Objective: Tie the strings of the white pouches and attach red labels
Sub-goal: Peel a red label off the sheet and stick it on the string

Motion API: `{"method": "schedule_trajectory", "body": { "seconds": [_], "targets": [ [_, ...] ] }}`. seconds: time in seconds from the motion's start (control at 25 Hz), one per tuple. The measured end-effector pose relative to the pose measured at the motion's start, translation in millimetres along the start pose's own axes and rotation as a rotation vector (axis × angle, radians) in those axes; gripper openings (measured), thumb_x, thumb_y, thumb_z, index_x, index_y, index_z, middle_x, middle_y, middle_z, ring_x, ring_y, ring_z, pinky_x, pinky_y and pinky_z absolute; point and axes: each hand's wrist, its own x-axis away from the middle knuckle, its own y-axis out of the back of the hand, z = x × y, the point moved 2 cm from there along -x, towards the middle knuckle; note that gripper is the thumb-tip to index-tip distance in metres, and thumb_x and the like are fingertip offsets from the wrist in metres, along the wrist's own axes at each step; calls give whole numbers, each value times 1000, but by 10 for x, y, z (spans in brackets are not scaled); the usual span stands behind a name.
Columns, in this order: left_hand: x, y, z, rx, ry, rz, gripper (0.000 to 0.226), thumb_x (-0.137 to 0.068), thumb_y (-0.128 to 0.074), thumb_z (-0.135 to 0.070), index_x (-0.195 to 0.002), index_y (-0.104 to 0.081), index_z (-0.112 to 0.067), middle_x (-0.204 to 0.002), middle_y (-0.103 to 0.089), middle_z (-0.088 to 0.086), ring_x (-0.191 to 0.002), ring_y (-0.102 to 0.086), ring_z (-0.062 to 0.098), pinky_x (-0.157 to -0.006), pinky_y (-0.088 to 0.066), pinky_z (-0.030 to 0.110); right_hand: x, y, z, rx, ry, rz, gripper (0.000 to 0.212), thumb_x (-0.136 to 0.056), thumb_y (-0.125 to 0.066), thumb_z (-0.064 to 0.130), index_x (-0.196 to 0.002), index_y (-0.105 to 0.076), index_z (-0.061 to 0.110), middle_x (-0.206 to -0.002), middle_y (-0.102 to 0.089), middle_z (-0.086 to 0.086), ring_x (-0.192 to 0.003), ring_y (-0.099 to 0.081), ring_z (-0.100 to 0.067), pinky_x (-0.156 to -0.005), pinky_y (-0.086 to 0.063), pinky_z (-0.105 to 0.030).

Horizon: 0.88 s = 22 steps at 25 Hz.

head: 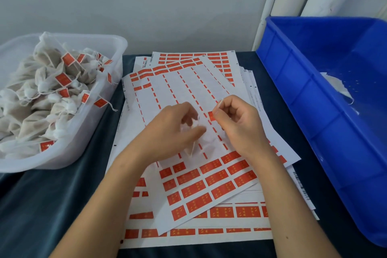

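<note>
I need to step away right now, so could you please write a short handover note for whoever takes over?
Left hand holds a white pouch over the label sheets. Right hand pinches the string end, with one red label beside its fingers.
Done: many labelled pouches fill the clear tub on the left.
Left: finish labelling this pouch and put it in the tub; at least one more pouch waits in the blue bin.

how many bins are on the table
2. A clear plastic tub sits at the left, full of tied white pouches with red labels. A blue bin sits at the right, nearly empty; its near end runs out of view.
</note>
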Motion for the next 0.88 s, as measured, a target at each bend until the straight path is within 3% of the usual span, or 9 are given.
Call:
{"method": "schedule_trajectory", "body": {
  "seconds": [0.16,0.32,0.44,0.56,0.68,0.76,0.8,0.88],
  "targets": [
    [69,167,57,-69,38,10,9,-94,-67,-52,-89,-60,-49,-92,-61,-25,-83,-64,4,-63,-48,11,26,-23,30,11,24,-1,12,-99,-65,28,-88,-60,28,-88,-69,10,-89,-68,-13,-76,-56,-14],
    [168,289,6,-67,42,-128,5,-95,-67,-50,-97,-64,-46,-88,-65,-24,-78,-66,2,-61,-50,11,85,-134,166,9,78,100,6,-98,-66,36,-104,-65,35,-96,-69,17,-96,-67,-8,-79,-56,-15],
    [293,492,6,27,15,-299,3,-98,-67,-40,-96,-68,-37,-84,-70,-18,-79,-68,3,-68,-52,16,210,-392,294,90,188,273,41,-93,-64,49,-133,-54,49,-120,-63,28,-112,-62,-1,-85,-56,-16],
    [432,839,34,43,6,-442,5,-99,-66,-32,-95,-68,-31,-81,-72,-14,-79,-69,4,-71,-57,22,298,-691,387,195,239,333,60,-89,-62,62,-143,-36,63,-138,-46,42,-123,-52,8,-95,-54,-22],
    [600,1173,35,-8,-43,-574,4,-98,-66,-27,-95,-68,-27,-81,-72,-15,-80,-68,-1,-71,-53,15,261,-965,574,238,304,401,71,-89,-62,64,-147,-22,68,-150,-29,46,-132,-43,12,-108,-40,-30],
    [680,1378,30,-40,-84,-704,7,-98,-64,-23,-93,-66,-26,-80,-72,-19,-82,-69,-4,-73,-50,11,174,-1165,786,267,439,416,75,-92,-64,57,-151,-18,64,-155,-20,46,-138,-27,19,-108,-23,-22],
    [710,1485,53,-83,-85,-778,7,-99,-63,-24,-93,-65,-25,-79,-71,-19,-82,-68,-3,-72,-50,12,113,-1278,900,276,491,406,75,-93,-65,53,-153,-20,61,-156,-21,43,-140,-23,19,-106,-19,-18],
    [753,1683,157,-251,-45,-922,9,-101,-59,-26,-96,-64,-21,-85,-69,-13,-82,-65,6,-75,-51,28,-31,-1519,1102,283,531,362,67,-94,-66,47,-151,-32,53,-156,-34,32,-141,-28,10,-101,-18,-11]
  ]
}}
